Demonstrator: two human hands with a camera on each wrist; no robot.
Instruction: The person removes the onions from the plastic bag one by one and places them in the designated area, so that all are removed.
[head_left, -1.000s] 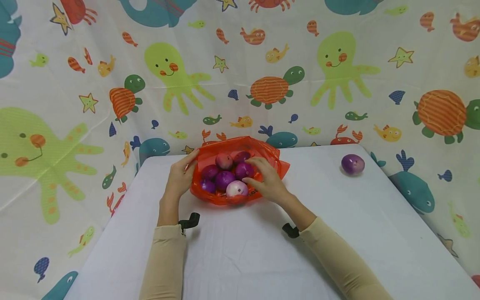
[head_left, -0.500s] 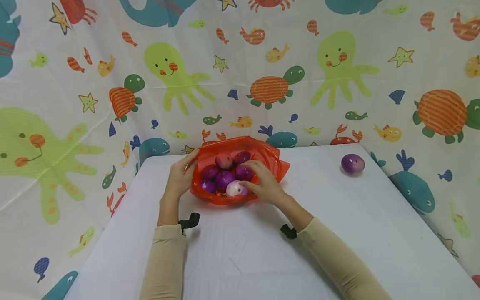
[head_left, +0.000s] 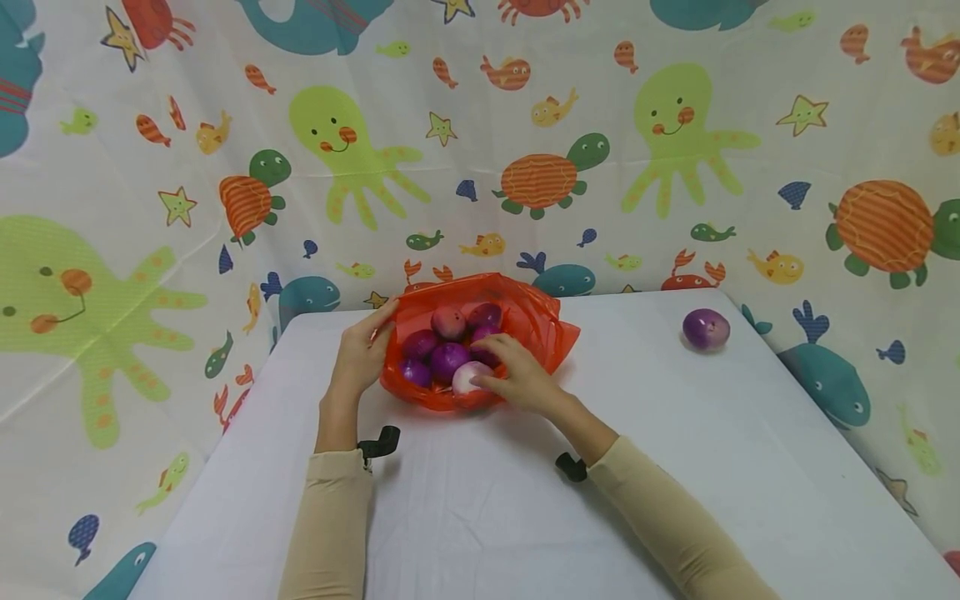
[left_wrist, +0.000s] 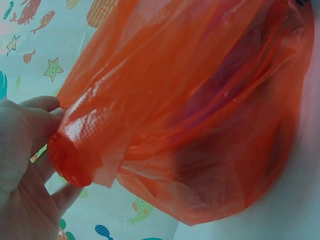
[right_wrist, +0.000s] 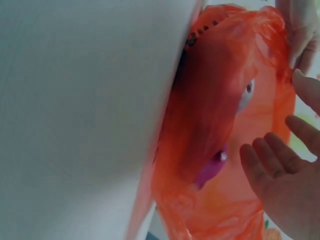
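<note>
A red plastic bag (head_left: 536, 321) lies on its side at the back of the table, its mouth facing me. Inside it sit several round purple onions (head_left: 450, 362) and a paler, whitish-pink onion (head_left: 467, 377) at the front. My left hand (head_left: 360, 350) holds the bag's left edge; in the left wrist view, its fingers pinch a bunched fold of the plastic. My right hand (head_left: 522, 377) reaches over the bag's mouth, thumb by the pale onion and fingers partly hiding a purple one. In the right wrist view, its fingers (right_wrist: 262, 160) are spread with nothing between them.
One purple onion (head_left: 706, 329) lies alone on the white table (head_left: 465, 517), at the far right near the back edge. A curtain (head_left: 480, 125) printed with sea animals hangs behind the table and down its sides.
My right hand has shifted slightly left and toward me, from the purple onion at the right to above the pale one. The left hand and bag stay put.
</note>
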